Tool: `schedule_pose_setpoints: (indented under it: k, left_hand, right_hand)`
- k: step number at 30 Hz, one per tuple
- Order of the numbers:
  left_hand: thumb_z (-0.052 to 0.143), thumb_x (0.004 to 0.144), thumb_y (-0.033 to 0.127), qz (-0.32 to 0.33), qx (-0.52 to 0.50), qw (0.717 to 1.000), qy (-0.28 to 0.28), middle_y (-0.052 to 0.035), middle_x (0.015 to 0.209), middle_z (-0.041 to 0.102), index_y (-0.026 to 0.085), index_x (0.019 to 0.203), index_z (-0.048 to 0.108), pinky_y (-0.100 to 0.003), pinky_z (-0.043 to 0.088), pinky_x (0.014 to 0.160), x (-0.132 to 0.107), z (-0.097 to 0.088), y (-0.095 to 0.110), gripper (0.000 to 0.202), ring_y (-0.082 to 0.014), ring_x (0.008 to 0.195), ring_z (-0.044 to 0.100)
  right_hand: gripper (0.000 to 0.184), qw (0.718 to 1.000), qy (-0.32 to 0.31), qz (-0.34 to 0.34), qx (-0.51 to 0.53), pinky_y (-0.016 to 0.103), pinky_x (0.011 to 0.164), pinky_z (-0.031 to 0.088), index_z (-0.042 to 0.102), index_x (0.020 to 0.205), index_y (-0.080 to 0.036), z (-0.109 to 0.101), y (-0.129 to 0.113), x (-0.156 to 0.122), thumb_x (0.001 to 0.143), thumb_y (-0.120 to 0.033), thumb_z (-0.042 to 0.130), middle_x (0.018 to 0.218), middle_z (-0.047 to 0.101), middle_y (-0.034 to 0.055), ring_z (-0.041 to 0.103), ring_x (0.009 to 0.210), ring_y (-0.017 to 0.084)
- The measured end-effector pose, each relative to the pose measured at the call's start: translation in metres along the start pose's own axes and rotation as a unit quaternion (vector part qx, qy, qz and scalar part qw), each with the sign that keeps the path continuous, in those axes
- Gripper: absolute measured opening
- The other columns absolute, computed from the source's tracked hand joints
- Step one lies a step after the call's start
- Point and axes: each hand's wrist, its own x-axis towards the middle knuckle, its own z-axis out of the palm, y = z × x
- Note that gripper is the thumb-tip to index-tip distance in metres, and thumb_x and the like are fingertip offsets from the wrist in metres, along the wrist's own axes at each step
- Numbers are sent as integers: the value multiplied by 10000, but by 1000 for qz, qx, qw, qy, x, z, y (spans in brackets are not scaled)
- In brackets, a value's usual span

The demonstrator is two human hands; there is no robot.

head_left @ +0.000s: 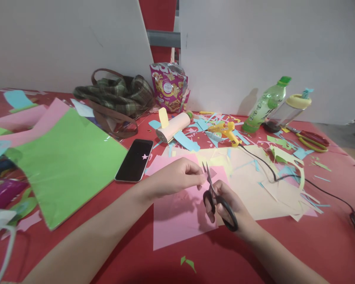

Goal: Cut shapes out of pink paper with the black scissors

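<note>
My right hand [228,199] grips black-handled scissors [212,188], fingers through the loops, the blades pointing up and slightly parted. Pinched in the fingertips of my left hand [185,173] is a small piece of pink paper [212,173], which reaches to the scissor blades. Beneath both hands lies a larger sheet of pink paper [168,232], partly covering a cream sheet [254,197]. Left of my left hand rests a dark-screened phone [133,165] with a small pink paper star [144,157] on it.
A green paper pack [68,165] covers the left side. Behind are a plaid bag [115,94], a snack bag [169,86], a paper-wrapped tube [176,126], a yellow glue gun [226,131] with a trailing black cord, a green bottle [264,106] and red-and-yellow scissors [312,141]. Paper scraps are scattered about.
</note>
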Motion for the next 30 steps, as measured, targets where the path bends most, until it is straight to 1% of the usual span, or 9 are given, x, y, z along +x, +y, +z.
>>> schedule_pose_setpoints:
  k: [3, 6, 9, 12, 17, 20, 22, 26, 30]
  left_hand:
    - [421, 698, 244, 5, 3, 1000, 7, 34, 521, 379, 140, 517, 447, -205, 275, 489, 0, 0, 1, 211, -78, 508, 338]
    - [418, 691, 243, -2, 12, 1000, 3, 34, 517, 375, 139, 522, 460, -204, 273, 479, 0, 0, 1, 203, -78, 497, 336]
    - [413, 690, 244, -5, 27, 1000, -9, 32, 523, 390, 138, 544, 487, -201, 274, 475, 0, 0, 0, 195, -78, 494, 343]
    - [415, 689, 255, -5, 38, 999, -25, 45, 493, 343, 146, 517, 446, -197, 256, 454, 0, 3, -1, 207, -67, 462, 308]
    - [422, 682, 267, -5, 80, 994, -78, 52, 442, 292, 151, 465, 382, -200, 188, 392, -1, 10, 1, 249, -53, 402, 247]
    - [422, 665, 221, 8, 108, 989, -97, 53, 431, 288, 152, 444, 339, -204, 172, 381, -1, 13, 1, 246, -47, 382, 245]
    - [417, 652, 190, 14, 123, 987, -101, 54, 430, 277, 153, 441, 303, -204, 168, 380, 0, 14, 0, 242, -44, 378, 240]
    - [416, 640, 176, 21, 140, 985, -99, 53, 427, 280, 154, 442, 302, -203, 168, 373, 1, 15, -2, 230, -44, 376, 247]
    - [421, 641, 191, 27, 151, 984, -85, 51, 435, 298, 152, 448, 317, -200, 180, 380, 1, 14, -1, 223, -47, 391, 257]
  right_hand:
    - [307, 1000, 28, 8, 0, 225, 461, 322, 323, 749, -211, 1, -1, 0, 700, -400, 559, 595, 426, -49, 431, 460, 82]
    - [295, 998, 59, 11, -10, 216, 430, 308, 321, 731, -210, 1, 1, 1, 712, -410, 538, 597, 428, -51, 429, 430, 75]
    - [275, 996, 91, -22, -13, 228, 446, 332, 322, 742, -215, -1, 4, 3, 726, -402, 523, 603, 447, -42, 443, 451, 88]
    - [315, 990, 122, -66, 0, 250, 510, 375, 330, 753, -225, -3, 5, 5, 676, -392, 586, 639, 474, -31, 461, 518, 106]
    - [331, 983, 165, -81, 7, 226, 543, 368, 357, 754, -232, -2, 2, 5, 627, -245, 662, 706, 498, -26, 469, 622, 113]
    - [325, 985, 158, -69, 8, 227, 558, 366, 354, 760, -233, 1, -1, 5, 639, -166, 648, 725, 499, -29, 461, 627, 107]
    - [332, 987, 149, -55, 7, 223, 556, 363, 350, 758, -233, 3, -2, 6, 637, -149, 647, 717, 493, -35, 457, 617, 101]
    - [360, 988, 144, -48, 7, 203, 528, 349, 341, 730, -231, 4, -4, 6, 610, -133, 665, 700, 476, -47, 449, 602, 92]
    - [352, 988, 142, -56, 6, 195, 519, 344, 335, 730, -229, 2, -2, 5, 621, -99, 643, 696, 470, -50, 447, 602, 88]
